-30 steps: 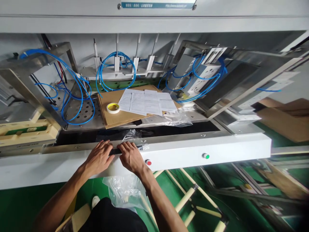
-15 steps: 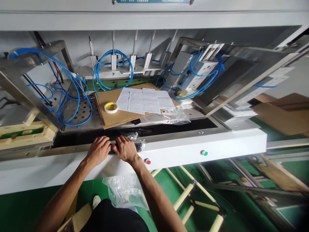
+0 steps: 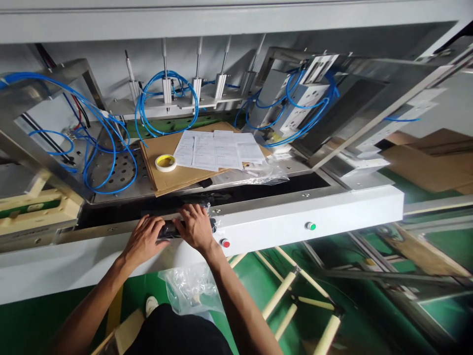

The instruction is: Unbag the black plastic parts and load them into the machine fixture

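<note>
A black object [image 3: 171,230] in clear plastic film lies along the front edge of the machine, partly hidden by both hands. My left hand [image 3: 145,237] curls round its left end, thumb along the near side. Over its right part rests my right hand [image 3: 195,228], fingers bent across the top and thumb pressed on it. The object's dark right tip and loose film show past my right hand. A clear plastic bag [image 3: 190,291] hangs below the white front beam [image 3: 269,222].
Brown cardboard [image 3: 158,180] holds paper sheets [image 3: 218,150] and a tape roll [image 3: 165,163]. Blue hoses [image 3: 142,108] loop around the machine. A red button [image 3: 225,243] and a green button [image 3: 311,226] are on the beam. Cream tubes [image 3: 281,296] stand below right.
My hands have moved apart, baring more of the black object between them. My left hand has shifted left with its thumb spread lower. The view has shifted slightly.
</note>
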Tool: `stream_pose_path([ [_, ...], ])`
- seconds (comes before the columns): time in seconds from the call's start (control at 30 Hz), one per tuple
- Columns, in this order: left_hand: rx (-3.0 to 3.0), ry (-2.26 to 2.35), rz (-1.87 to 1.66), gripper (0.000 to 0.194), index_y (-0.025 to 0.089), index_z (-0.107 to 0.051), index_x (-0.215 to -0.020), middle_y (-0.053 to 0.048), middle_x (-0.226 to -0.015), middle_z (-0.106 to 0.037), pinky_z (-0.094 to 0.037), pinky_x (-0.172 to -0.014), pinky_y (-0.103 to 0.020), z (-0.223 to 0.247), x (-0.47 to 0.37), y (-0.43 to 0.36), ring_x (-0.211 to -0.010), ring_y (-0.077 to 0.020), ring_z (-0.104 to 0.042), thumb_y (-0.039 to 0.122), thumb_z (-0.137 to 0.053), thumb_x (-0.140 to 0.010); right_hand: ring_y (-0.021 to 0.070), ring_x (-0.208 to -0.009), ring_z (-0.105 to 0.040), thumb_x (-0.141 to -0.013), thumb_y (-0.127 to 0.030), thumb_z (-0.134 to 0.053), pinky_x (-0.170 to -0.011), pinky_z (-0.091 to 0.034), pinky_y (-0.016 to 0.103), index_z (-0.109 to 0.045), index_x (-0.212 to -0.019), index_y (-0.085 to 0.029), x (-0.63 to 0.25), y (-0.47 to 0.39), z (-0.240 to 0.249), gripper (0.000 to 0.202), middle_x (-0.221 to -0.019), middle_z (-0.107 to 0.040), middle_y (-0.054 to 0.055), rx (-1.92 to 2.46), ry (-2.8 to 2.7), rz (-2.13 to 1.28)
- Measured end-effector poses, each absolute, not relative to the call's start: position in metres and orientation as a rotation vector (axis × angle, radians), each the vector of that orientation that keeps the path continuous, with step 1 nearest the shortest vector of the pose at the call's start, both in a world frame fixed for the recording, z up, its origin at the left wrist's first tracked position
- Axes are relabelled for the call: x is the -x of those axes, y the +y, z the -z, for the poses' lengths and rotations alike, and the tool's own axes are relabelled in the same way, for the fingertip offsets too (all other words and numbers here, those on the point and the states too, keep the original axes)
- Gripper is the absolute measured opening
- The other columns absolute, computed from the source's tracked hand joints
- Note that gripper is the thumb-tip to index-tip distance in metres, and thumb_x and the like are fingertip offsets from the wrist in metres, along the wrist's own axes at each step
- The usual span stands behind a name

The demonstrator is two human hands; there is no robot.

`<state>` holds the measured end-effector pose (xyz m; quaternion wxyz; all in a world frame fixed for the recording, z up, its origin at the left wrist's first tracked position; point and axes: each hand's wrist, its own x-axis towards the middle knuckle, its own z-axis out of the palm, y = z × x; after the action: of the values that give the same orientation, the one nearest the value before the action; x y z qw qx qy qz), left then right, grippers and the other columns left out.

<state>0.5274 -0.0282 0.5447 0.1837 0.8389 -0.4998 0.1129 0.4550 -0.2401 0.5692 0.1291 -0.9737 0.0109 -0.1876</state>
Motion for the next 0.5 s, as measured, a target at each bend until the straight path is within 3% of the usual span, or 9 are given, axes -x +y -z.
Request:
stream_pose_path([
  [0.1,-2.346,-1.453,-0.331,0.034,0.017,-0.059,-0.123,-0.012,-0.124,-0.073,-0.043,-0.119,-0.052,-0.55,-0.53,-0.027,-0.118,-0.0291,-0.067,0.029,-0.073,-0.095,0.027,-0.105,-0.06,-0.108,-0.041,-0.051,-0.094,-0.043,0.043,-0.071,-0.125,-0.02,-0.427,-0.241,-0.566,0.034,-0.115,-0.073,0.012,2.553,0.251,0.801],
  [0.23,-2.366,-1.504,-0.294,0.022,0.017,-0.065,-0.116,-0.014,-0.123,-0.072,-0.049,-0.108,-0.05,-0.564,-0.536,-0.027,-0.117,-0.0296,-0.067,0.035,-0.057,-0.105,0.0249,-0.093,-0.06,-0.102,-0.055,-0.055,-0.091,-0.047,0.042,-0.073,-0.099,-0.021,-0.388,-0.228,-0.552,0.039,-0.098,-0.071,0.01,1.893,0.574,0.727],
  [0.37,-2.455,-1.484,-0.039,0.035,0.019,-0.065,-0.094,-0.011,-0.099,-0.071,-0.054,-0.088,-0.044,-0.572,-0.539,-0.031,-0.095,-0.0272,-0.068,0.039,-0.042,-0.11,0.022,-0.076,-0.063,-0.094,-0.07,-0.061,-0.072,-0.051,0.037,-0.073,-0.104,-0.018,-0.376,-0.203,-0.535,0.055,-0.085,-0.073,0.008,1.628,0.616,0.459],
  [0.5,-2.301,-1.268,0.324,0.041,0.021,-0.063,-0.092,-0.008,-0.091,-0.07,-0.056,-0.085,-0.039,-0.568,-0.525,-0.035,-0.09,-0.0246,-0.07,0.039,-0.031,-0.111,0.0221,-0.075,-0.07,-0.089,-0.08,-0.059,-0.072,-0.057,0.037,-0.07,-0.113,-0.017,-0.385,-0.181,-0.528,0.069,-0.091,-0.076,0.01,1.418,0.587,0.341],
])
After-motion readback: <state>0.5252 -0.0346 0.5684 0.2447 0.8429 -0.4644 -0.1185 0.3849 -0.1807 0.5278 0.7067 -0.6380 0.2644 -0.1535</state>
